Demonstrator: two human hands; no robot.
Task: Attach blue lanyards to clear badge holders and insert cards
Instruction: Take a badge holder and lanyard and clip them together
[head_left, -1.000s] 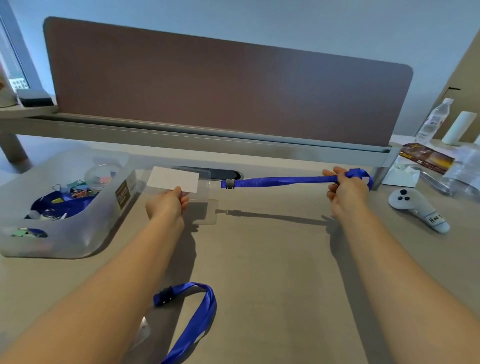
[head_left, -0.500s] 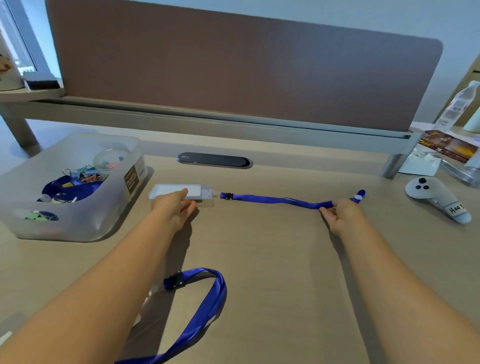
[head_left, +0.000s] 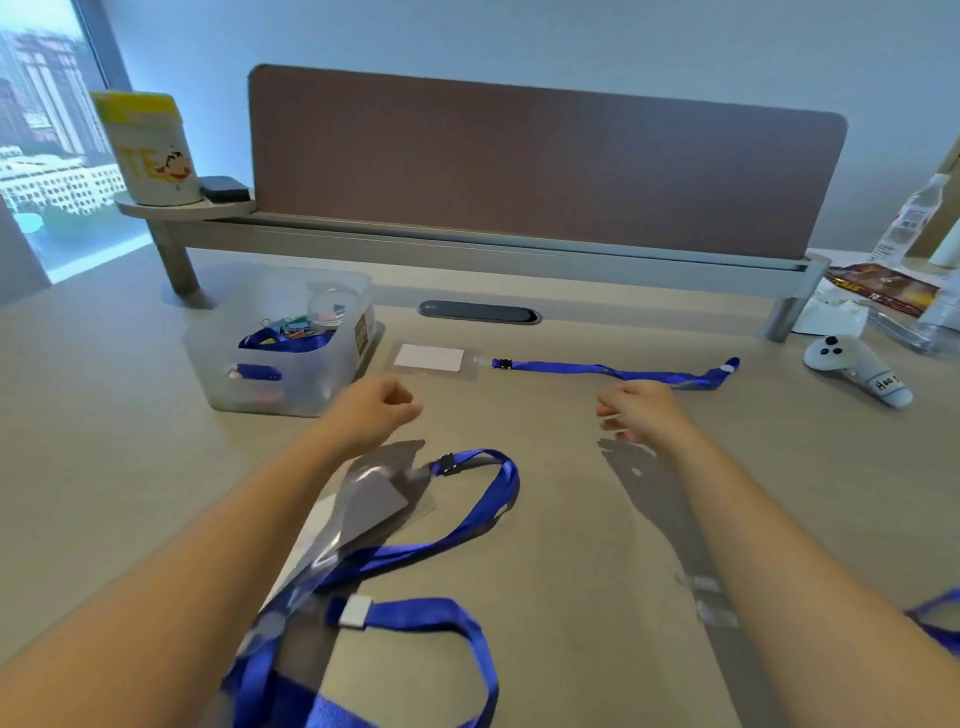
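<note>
Left hand (head_left: 371, 410) and right hand (head_left: 641, 410) hover loosely curled, holding nothing; finished badge holder (head_left: 430, 359) with card, lanyard (head_left: 618, 370) clipped, lies beyond. Risk: forearm sweeping near lanyard (head_left: 467, 519) off desk (head_left: 561, 519).

Both forearms are stretched forward over the table; the left hand (head_left: 371, 410) and right hand (head_left: 641, 410) are loosely curled, empty.

Blue lanyard (head_left: 618, 370); white card (head_left: 429, 358); brown divider (head_left: 545, 161).
</note>
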